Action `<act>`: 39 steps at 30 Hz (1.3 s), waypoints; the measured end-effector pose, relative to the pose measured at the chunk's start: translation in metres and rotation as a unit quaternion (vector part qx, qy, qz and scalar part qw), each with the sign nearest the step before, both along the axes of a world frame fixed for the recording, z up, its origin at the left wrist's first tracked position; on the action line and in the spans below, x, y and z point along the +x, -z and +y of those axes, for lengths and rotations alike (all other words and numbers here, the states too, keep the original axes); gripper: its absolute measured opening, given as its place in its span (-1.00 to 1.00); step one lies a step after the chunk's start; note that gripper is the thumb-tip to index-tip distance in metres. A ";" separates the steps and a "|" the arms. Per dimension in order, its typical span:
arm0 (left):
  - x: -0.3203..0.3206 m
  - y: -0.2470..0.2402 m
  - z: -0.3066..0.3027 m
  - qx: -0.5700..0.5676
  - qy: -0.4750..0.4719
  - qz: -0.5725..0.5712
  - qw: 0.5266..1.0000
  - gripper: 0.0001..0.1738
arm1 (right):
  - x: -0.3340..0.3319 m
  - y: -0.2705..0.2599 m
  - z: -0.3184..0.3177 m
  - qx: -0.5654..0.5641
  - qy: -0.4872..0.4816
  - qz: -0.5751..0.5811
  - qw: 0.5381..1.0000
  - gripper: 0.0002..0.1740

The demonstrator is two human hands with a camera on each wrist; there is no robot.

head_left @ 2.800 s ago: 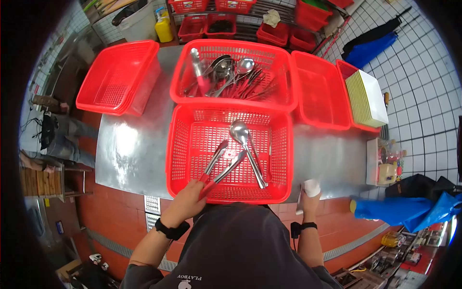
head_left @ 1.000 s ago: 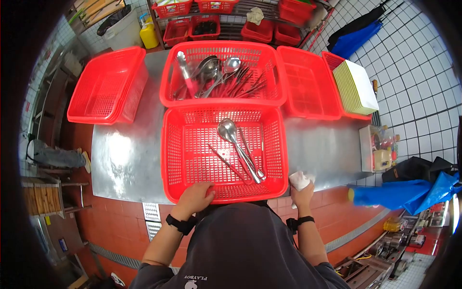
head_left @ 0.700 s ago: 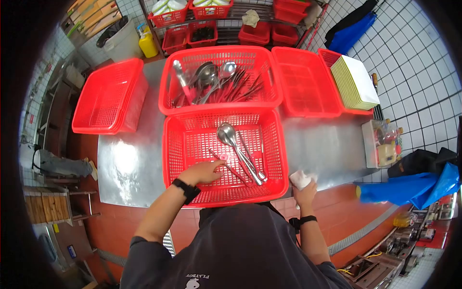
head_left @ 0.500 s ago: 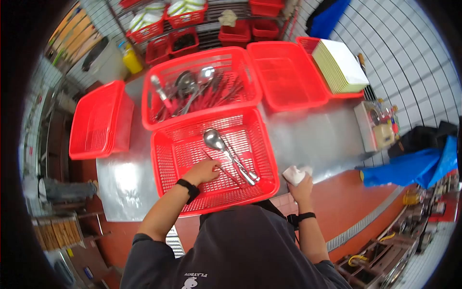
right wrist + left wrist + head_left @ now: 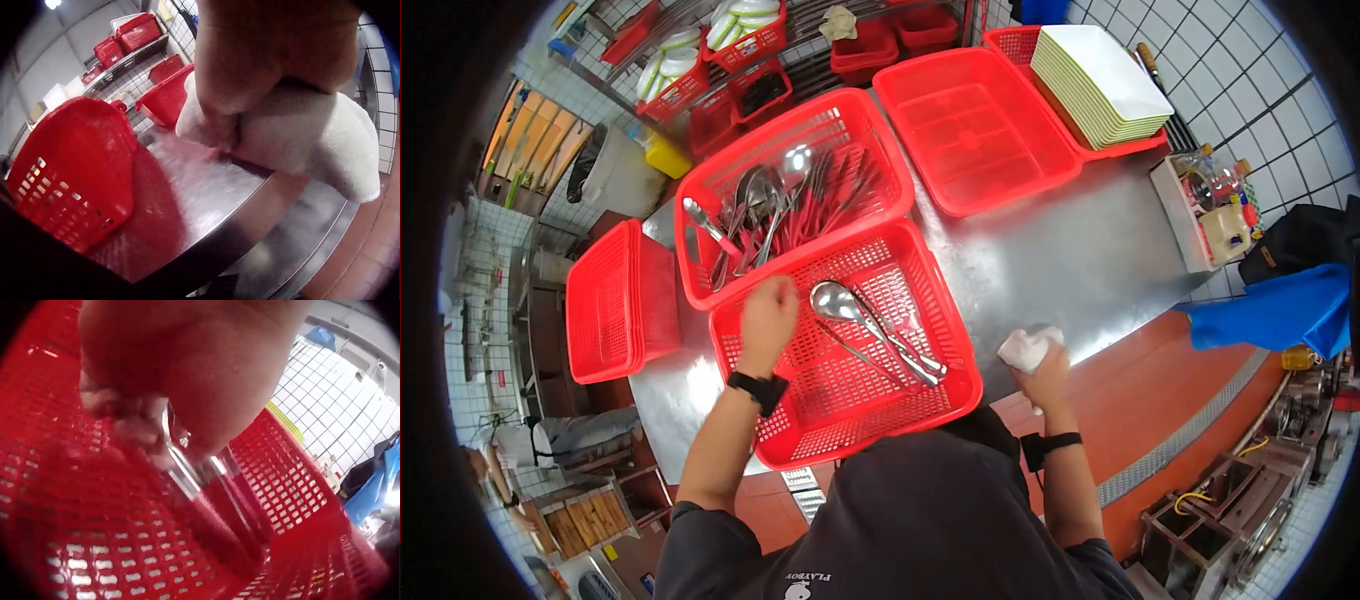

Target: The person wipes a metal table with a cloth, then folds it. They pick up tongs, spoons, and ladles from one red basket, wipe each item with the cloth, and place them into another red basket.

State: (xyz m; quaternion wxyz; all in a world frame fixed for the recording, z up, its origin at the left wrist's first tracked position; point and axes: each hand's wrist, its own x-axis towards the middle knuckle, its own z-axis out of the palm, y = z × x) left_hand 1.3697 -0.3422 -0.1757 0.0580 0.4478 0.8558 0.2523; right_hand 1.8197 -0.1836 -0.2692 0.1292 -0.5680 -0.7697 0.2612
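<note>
My left hand (image 5: 770,318) hovers over the back left part of the front red basket (image 5: 945,300), its fingers curled. I cannot tell whether it holds anything. Behind it in the left wrist view, steel handles (image 5: 184,478) tinted red run towards the basket's right wall. In the basket lies a large steel serving spoon (image 5: 833,299), with slim utensils alongside. One slim utensil (image 5: 860,352) lies apart on its left. Beyond the basket's right side, my right hand (image 5: 1045,378) grips a white cloth (image 5: 1028,349) at the table's front edge; the right wrist view shows the cloth (image 5: 294,134) bunched beneath the fingers.
Directly behind stands another red basket (image 5: 692,262) with ladles, a spoon and many red-handled utensils. Empty-looking red bins (image 5: 605,310) are stacked at the left. Back right are a shallow red bin (image 5: 970,130) and stacked square plates (image 5: 1090,85). A condiment box (image 5: 1190,215) stands far right.
At first my left hand held red-handled tongs over the basket; it let them go, reached in again, then moved back and left. The right hand keeps the cloth. The head view has turned.
</note>
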 end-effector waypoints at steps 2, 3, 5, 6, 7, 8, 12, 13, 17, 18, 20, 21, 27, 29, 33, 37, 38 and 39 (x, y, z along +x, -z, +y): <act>-0.041 -0.025 0.014 0.072 -0.050 0.090 0.992 -0.80 | 0.000 -0.001 0.020 -0.080 0.009 -0.027 0.996 -0.02; -0.046 -0.052 0.025 -0.031 -0.115 0.141 0.983 -0.73 | 0.003 0.006 0.028 -0.084 0.004 -0.011 0.996 -0.02; -0.062 -0.045 0.034 -0.140 -0.143 0.154 0.968 -0.66 | 0.001 0.005 0.044 -0.101 -0.011 -0.003 0.995 -0.02; -0.072 -0.037 0.032 -0.244 -0.170 0.164 0.941 -0.59 | -0.001 0.005 0.049 -0.102 -0.010 -0.003 0.995 -0.02; -0.077 -0.022 0.031 -0.285 -0.202 0.122 0.929 -0.48 | -0.003 0.007 0.052 -0.099 -0.004 0.007 0.995 -0.03; -0.088 -0.012 0.026 -0.299 -0.190 0.095 0.930 -0.47 | -0.004 0.009 0.055 -0.095 0.002 0.017 0.995 -0.04; -0.080 -0.028 0.033 -0.299 -0.179 0.048 0.936 -0.46 | -0.004 0.019 0.060 -0.089 0.000 0.015 0.996 -0.06; -0.083 -0.028 0.033 -0.294 -0.178 0.044 0.938 -0.45 | -0.004 0.018 0.061 -0.090 0.000 0.020 0.996 -0.06; -0.092 -0.020 0.032 -0.278 -0.200 0.028 0.939 -0.45 | -0.005 0.026 0.072 -0.093 -0.013 0.029 0.995 -0.04; -0.106 -0.006 0.028 -0.275 -0.203 0.022 0.939 -0.45 | -0.003 0.028 0.074 -0.110 -0.018 0.032 0.993 -0.03; -0.149 0.039 0.018 -0.374 -0.098 0.082 0.919 -0.45 | -0.003 0.026 0.073 -0.104 -0.021 0.032 0.994 -0.02; -0.163 0.056 0.016 -0.368 -0.066 0.100 0.922 -0.44 | -0.004 0.023 0.074 -0.099 -0.019 0.038 0.994 -0.02; -0.135 -0.030 0.019 -0.412 0.054 0.179 0.892 -0.61 | -0.016 -0.008 0.068 -0.101 -0.020 0.018 0.994 0.02; -0.112 -0.063 -0.027 -0.339 0.079 0.239 0.906 -0.69 | -0.016 -0.017 0.067 -0.124 -0.018 0.007 0.992 0.02; -0.012 -0.101 -0.140 0.106 -0.160 -0.289 0.938 -0.72 | -0.011 0.008 0.073 -0.102 -0.033 0.023 0.994 0.02; 0.105 -0.076 -0.201 0.215 -0.170 -0.461 0.844 -0.68 | -0.010 0.002 0.072 -0.218 0.016 0.203 0.955 -0.18; 0.128 -0.069 -0.205 0.185 -0.147 -0.477 0.846 -0.63 | -0.012 -0.008 0.070 -0.306 0.095 0.364 0.874 -0.27; 0.151 -0.075 -0.196 0.220 -0.130 -0.517 0.817 -0.61 | -0.010 -0.019 0.075 -0.404 0.142 0.487 0.761 -0.38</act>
